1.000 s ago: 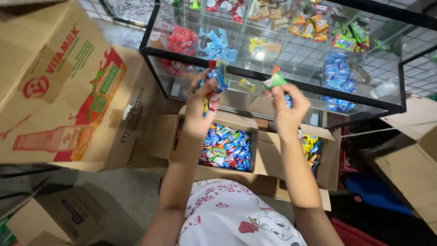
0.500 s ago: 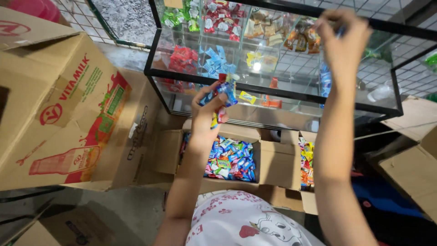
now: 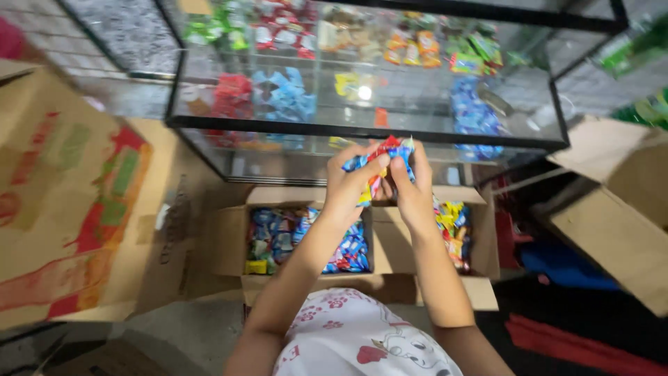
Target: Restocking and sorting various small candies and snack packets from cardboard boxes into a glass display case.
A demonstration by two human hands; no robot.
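Behind everything, a black-framed glass display case (image 3: 362, 125) filled with coloured sweets spans the upper half of the frame, with large cardboard cartons (image 3: 69, 209) at far left. At centre, a bunch of small wrapped candies (image 3: 381, 161) is clamped between the left hand (image 3: 351, 184) and right hand (image 3: 412, 188), both closed on it, above an open box (image 3: 390, 240) of similar candies

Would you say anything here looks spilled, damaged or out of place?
Nothing stands out. Both hands, left hand and right hand, hold a bunch of sweet packets together above an open carton filled with more wrapped sweets; none lie spilled.
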